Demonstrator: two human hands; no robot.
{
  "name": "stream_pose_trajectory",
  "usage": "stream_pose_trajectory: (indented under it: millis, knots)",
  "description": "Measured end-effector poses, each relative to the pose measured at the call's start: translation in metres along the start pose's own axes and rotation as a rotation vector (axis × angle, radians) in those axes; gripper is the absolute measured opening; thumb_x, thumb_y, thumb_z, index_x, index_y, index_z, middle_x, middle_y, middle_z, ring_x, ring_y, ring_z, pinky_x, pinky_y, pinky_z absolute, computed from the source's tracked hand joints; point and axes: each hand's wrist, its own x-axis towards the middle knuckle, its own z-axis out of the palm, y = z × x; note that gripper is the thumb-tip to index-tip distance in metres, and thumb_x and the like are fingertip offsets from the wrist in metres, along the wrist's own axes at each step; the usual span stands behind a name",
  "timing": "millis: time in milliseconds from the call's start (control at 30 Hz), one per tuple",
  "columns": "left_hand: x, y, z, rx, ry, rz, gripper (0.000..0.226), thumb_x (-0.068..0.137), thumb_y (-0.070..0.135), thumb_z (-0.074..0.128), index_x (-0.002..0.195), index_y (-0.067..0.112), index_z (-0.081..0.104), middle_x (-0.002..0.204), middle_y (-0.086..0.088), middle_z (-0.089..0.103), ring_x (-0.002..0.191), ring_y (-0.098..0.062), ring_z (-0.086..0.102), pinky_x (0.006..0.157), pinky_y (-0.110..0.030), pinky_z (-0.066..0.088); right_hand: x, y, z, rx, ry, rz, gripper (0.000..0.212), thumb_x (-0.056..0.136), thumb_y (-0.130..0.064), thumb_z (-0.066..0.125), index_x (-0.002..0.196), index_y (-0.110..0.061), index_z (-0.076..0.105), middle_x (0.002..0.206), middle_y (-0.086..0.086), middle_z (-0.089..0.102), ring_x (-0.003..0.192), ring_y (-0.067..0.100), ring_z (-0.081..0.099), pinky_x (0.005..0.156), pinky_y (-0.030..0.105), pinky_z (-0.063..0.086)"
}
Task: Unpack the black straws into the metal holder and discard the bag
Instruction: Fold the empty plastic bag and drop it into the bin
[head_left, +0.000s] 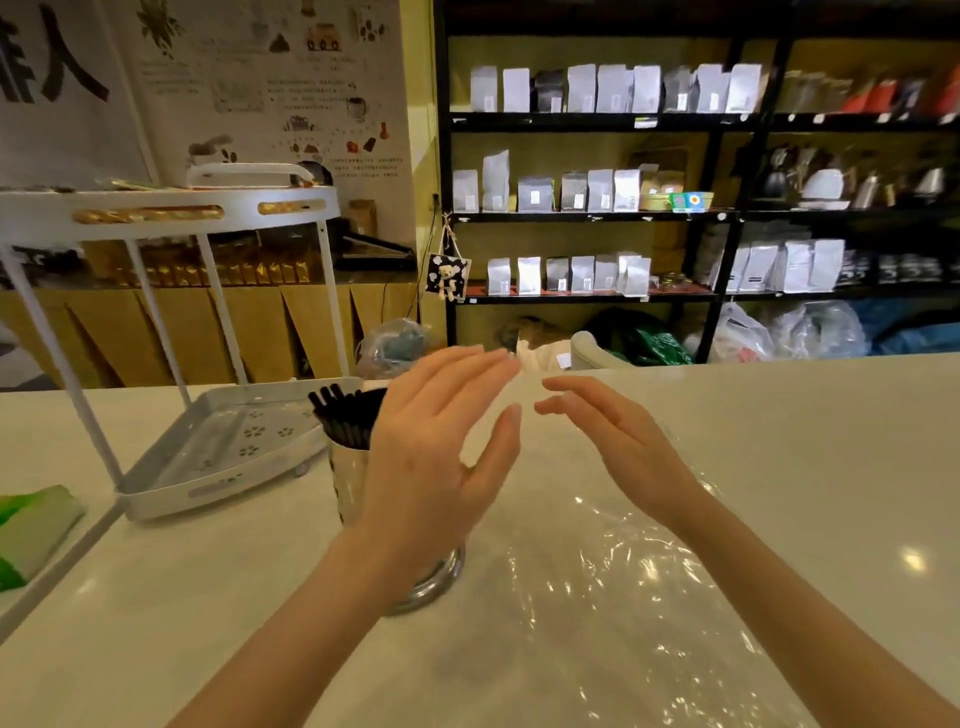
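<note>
The black straws (345, 415) stand bunched in the shiny metal holder (350, 480) on the white counter (831, 441). My left hand (431, 457) hovers just right of the holder and covers much of it, fingers straight and spread. My right hand (613, 441) faces it a short gap away, fingers loosely extended. The clear plastic bag (613, 582) lies crinkled on the counter under my right forearm. Its thin film rises up between the two hands. I cannot tell whether either hand touches the film.
A white two-tier wire rack (228, 447) stands directly left of the holder. A green and white packet (31, 530) lies at the counter's left edge. Black shelves of silver pouches (597, 208) and bagged goods on the floor lie beyond the counter.
</note>
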Motion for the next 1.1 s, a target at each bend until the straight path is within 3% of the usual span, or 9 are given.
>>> stream_pose_trajectory:
  millis: [167,267,367,533,700,800,867,1000,1100]
  knots:
    - [-0.034,0.014,0.073,-0.057,-0.474,-0.013,0.037,0.087,0.035,0.041,0.118,0.017,0.055,0.122,-0.004,0.059,0.113,-0.015,0.05,0.093,-0.034,0.047,-0.03,0.058,-0.05,-0.298,0.17,0.186,0.03,0.085,-0.026,0.061,0.115,-0.019,0.057,0.107,0.002,0.067,0.101,0.016,0.059,0.083,0.029,0.044]
    - [-0.062,0.0,0.112,0.038,-0.843,-0.301,0.053,0.091,0.038,0.037,0.137,0.014,0.026,0.149,-0.011,0.023,0.136,-0.023,0.022,0.11,-0.036,0.026,-0.05,0.102,-0.071,-0.497,0.174,0.409,0.035,0.084,-0.027,0.061,0.117,-0.016,0.056,0.119,0.009,0.062,0.11,0.024,0.054,0.09,0.036,0.042]
    - [-0.079,-0.011,0.13,0.21,-1.011,-0.426,0.06,0.091,0.039,0.036,0.14,0.014,0.014,0.151,-0.02,0.008,0.14,-0.033,0.005,0.112,-0.041,0.015,-0.067,0.129,-0.082,-0.722,0.142,0.584,0.02,0.083,-0.033,0.054,0.089,-0.016,0.061,0.112,0.013,0.061,0.113,0.033,0.05,0.081,0.037,0.041]
    - [-0.089,-0.014,0.139,0.338,-1.031,-0.548,0.066,0.086,0.054,0.035,0.136,0.014,0.019,0.142,-0.034,0.019,0.136,-0.043,0.009,0.11,-0.047,0.017,-0.076,0.144,-0.085,-0.859,0.094,0.643,0.048,0.086,-0.045,0.05,0.103,-0.001,0.058,0.12,0.013,0.054,0.122,0.031,0.036,0.093,0.041,0.037]
    - [-0.086,-0.012,0.141,0.244,-0.927,-0.591,0.069,0.082,0.051,0.046,0.135,0.013,0.022,0.133,-0.022,0.039,0.127,-0.035,0.029,0.103,-0.044,0.026,-0.074,0.145,-0.085,-0.803,0.103,0.665,0.042,0.085,-0.037,0.054,0.113,-0.007,0.056,0.126,0.013,0.052,0.123,0.032,0.035,0.095,0.042,0.036]
    - [-0.085,-0.014,0.142,0.079,-0.833,-0.631,0.078,0.079,0.042,0.058,0.139,0.014,0.016,0.144,-0.015,0.03,0.132,-0.03,0.029,0.107,-0.044,0.025,-0.075,0.144,-0.085,-0.66,0.185,0.66,0.039,0.081,-0.03,0.062,0.117,-0.015,0.056,0.125,0.009,0.054,0.124,0.03,0.036,0.096,0.039,0.034]
    - [-0.083,-0.014,0.141,-0.038,-0.737,-0.67,0.082,0.075,0.034,0.065,0.139,0.016,0.018,0.146,-0.014,0.024,0.124,-0.03,0.039,0.104,-0.041,0.031,-0.076,0.142,-0.086,-0.597,0.232,0.636,0.038,0.078,-0.024,0.065,0.114,-0.017,0.056,0.112,0.007,0.06,0.115,0.029,0.045,0.091,0.038,0.037]
    - [-0.077,-0.005,0.14,-0.29,-0.548,-0.858,0.075,0.074,0.014,0.068,0.136,0.024,0.028,0.136,-0.01,0.031,0.077,-0.011,0.055,0.08,-0.028,0.041,-0.082,0.142,-0.091,-0.411,0.325,0.602,0.043,0.075,-0.009,0.061,0.116,-0.015,0.051,0.069,-0.006,0.056,0.079,0.022,0.055,0.08,0.035,0.042]
    - [-0.076,-0.007,0.141,-0.56,-0.421,-1.108,0.074,0.071,0.011,0.071,0.131,0.03,0.034,0.131,-0.013,0.043,0.087,-0.021,0.061,0.08,-0.039,0.052,-0.085,0.138,-0.102,-0.107,0.441,0.63,0.051,0.073,-0.002,0.063,0.121,-0.012,0.047,0.067,0.001,0.054,0.063,0.021,0.055,0.064,0.031,0.046]
